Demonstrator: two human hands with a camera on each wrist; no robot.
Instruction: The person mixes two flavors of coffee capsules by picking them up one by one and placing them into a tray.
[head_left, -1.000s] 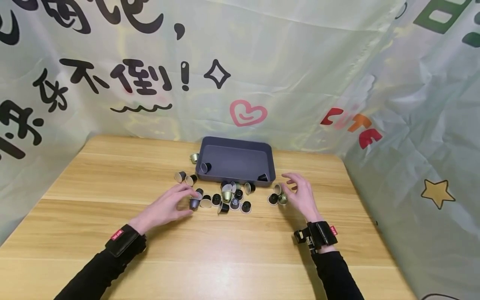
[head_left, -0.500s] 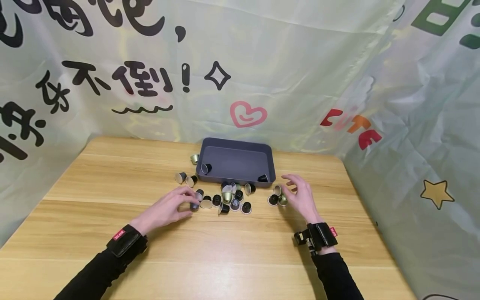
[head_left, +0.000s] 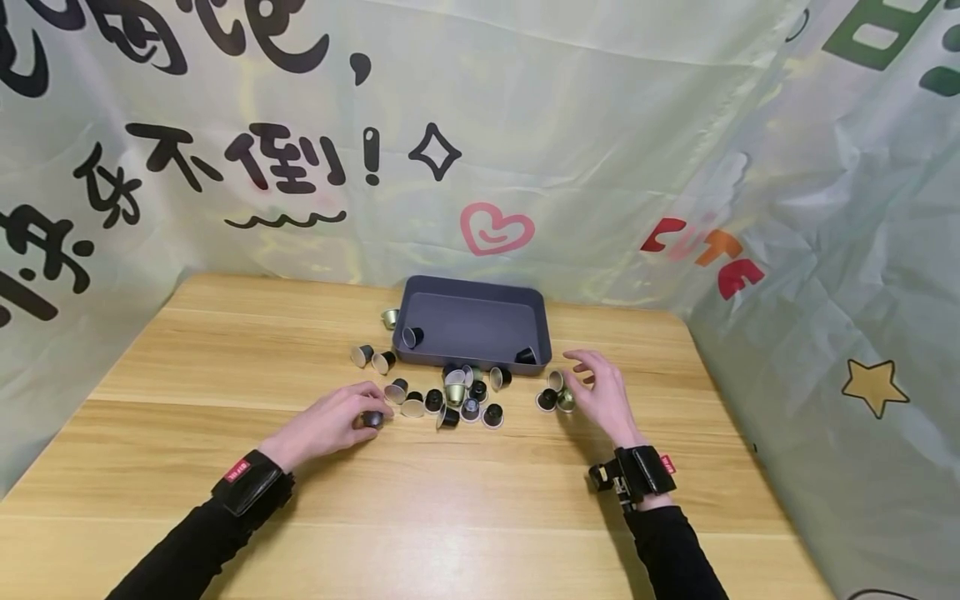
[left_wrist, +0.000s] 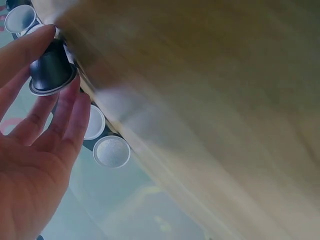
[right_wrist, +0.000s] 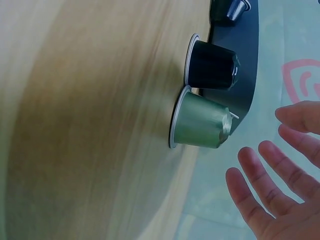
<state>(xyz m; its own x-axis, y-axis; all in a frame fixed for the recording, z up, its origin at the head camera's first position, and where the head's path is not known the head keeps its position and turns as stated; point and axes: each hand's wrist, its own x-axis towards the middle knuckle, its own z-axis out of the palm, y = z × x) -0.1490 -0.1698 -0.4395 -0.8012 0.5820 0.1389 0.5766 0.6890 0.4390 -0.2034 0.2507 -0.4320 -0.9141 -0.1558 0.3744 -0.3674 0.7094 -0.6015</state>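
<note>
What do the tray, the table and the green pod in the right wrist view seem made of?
Tray: coated metal or plastic, hard to tell; dark, matte, smooth.
Table: wood or wood-look laminate; pale grain, soft sheen.
Green pod: probably thin aluminium; metallic shine, silvery rim.

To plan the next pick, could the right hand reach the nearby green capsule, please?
Probably yes: the right hand is empty beside the green capsule, which nothing covers, though the black capsule sits close.
</note>
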